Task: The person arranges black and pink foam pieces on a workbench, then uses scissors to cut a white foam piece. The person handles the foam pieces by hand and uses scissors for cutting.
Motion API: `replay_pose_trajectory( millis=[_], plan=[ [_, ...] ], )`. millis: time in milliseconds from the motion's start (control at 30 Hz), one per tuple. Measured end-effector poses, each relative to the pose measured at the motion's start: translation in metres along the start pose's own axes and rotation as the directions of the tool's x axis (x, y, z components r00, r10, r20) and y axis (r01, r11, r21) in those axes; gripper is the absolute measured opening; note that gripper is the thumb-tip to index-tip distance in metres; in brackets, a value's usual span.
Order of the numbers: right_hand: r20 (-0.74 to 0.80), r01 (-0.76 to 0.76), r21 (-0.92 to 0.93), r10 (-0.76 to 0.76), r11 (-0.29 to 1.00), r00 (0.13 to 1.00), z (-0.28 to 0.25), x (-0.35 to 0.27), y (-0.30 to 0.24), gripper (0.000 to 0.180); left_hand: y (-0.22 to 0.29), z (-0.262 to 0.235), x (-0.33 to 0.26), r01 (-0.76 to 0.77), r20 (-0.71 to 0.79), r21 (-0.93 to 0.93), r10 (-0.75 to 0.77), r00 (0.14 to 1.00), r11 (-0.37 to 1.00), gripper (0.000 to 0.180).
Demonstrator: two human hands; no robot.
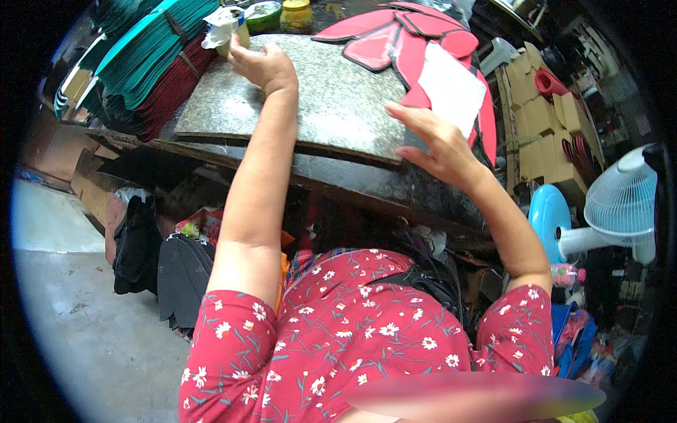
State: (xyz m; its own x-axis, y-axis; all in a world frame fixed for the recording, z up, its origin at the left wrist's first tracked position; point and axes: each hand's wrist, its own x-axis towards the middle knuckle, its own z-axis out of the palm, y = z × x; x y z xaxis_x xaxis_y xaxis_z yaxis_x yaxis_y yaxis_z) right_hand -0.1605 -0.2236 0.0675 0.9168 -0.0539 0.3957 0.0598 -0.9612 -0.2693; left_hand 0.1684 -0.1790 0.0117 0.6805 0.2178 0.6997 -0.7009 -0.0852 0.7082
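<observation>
Fan [620,197]: white cage, round blue base
Stacked sheets [137,67]: teal and dark red
Cardboard boxes [546,158]: brown, at right
Floor [84,310]: grey

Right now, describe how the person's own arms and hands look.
The left hand and right hand are bare: no gloves or watch show. The short sleeves are red, with a daisy-like print in white and grey-green.

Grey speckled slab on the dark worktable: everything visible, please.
The grey speckled, stone-like slab is flat and roughly four-sided, its top glossy. It lies on the dark worktable, thin front edge exposed. Red, black-edged flat pieces hide part of its right side. The left hand shows over its far left, the right hand by its right end; contact unclear.
</observation>
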Motion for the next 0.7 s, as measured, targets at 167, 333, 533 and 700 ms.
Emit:
replay_pose_trajectory(
  millis=[167,333,533,700],
  plan=[
    [-0.050,-0.406,0.116,0.414,0.906,0.909,-0.012,-0.100,-0.003,0.061,0.072,-0.026,-0.006,-0.306,0.138,-0.375,0.379,0.915,0.875,0.043],
    [-0.142,-0.193,-0.023,0.188,0.981,0.972,0.005,-0.123,0.010,0.068,0.131,-0.077,0.054,-0.576,0.173,-0.021,0.570,0.803,0.817,0.040],
    [-0.197,-0.226,-0.006,0.220,0.974,0.955,0.010,-0.124,0.011,0.067,0.148,-0.100,0.089,-0.835,0.479,-0.209,0.798,0.366,0.509,0.040],
    [-0.220,-0.202,0.064,0.211,0.977,0.952,0.011,-0.123,0.014,0.070,0.156,-0.110,0.083,-0.858,0.534,-0.239,0.800,0.276,0.456,0.040]
  ],
)
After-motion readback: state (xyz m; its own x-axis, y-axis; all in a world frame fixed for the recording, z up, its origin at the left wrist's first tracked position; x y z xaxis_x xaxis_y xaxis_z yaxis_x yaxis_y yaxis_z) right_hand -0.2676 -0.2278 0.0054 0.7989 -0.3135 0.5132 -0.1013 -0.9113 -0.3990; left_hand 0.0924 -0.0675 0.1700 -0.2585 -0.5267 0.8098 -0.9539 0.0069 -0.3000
